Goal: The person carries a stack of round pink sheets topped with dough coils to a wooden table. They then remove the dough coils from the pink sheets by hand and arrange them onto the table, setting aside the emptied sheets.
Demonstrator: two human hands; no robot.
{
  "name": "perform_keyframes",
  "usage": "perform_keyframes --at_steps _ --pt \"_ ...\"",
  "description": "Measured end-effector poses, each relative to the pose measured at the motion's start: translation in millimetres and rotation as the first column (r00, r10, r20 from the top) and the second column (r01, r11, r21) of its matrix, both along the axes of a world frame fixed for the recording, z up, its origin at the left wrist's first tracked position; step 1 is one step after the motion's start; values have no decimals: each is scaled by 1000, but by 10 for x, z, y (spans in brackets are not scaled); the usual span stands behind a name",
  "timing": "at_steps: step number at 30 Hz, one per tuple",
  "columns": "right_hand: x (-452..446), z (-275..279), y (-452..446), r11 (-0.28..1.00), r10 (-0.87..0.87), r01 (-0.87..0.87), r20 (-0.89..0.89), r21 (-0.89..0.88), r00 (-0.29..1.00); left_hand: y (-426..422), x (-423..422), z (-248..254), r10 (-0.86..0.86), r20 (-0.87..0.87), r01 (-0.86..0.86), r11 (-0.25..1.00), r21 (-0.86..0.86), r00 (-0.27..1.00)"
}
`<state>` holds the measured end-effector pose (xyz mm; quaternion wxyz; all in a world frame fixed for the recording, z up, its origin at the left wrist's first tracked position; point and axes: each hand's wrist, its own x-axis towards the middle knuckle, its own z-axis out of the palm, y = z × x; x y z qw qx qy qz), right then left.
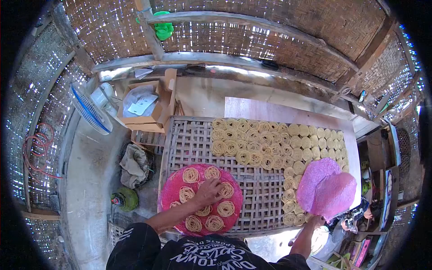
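My left hand reaches over a round bright-pink tray that carries several coiled noodle nests. Its fingers are curled against the left edge of one noodle nest, partly hiding the grip. At the right, my right hand grips the lower edge of a pale-pink round sheet, held tilted. Behind it, a second pink round piece overlaps the noodle nests on the slatted rack; whether the two pieces are joined I cannot tell.
Rows of noodle nests cover the rack's far and right parts. To the left stand a fan, a cardboard box and a green gas cylinder. Woven walls enclose the room. A person's hand shows at the right.
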<state>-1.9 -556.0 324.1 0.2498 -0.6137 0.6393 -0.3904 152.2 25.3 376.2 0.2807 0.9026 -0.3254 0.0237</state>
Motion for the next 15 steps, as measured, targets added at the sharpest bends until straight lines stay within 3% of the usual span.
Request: perform_keyframes --at_steps 4,6,9,10,13,14,15 --pt "63 33 182 989 144 -137 -161 56 976 35 148 46 -130 45 123 984 127 990" --pt "116 41 237 984 175 -158 -261 86 949 23 178 58 -135 105 125 988 96 985" --pt "373 438 758 987 -47 71 -164 145 985 10 242 17 -286 190 260 954 152 939" --pt "418 312 761 976 -57 32 111 215 992 11 257 -27 -352 213 315 930 189 912" --pt "575 311 1518 936 312 -344 -264 -81 912 -36 290 -165 -364 215 344 930 125 906" --pt "717 189 1786 771 635 -636 -36 -33 772 -49 335 -178 -340 213 325 940 100 916" --pt "834 70 2093 518 844 -853 195 -61 499 -72 362 -187 -318 208 310 948 74 925"
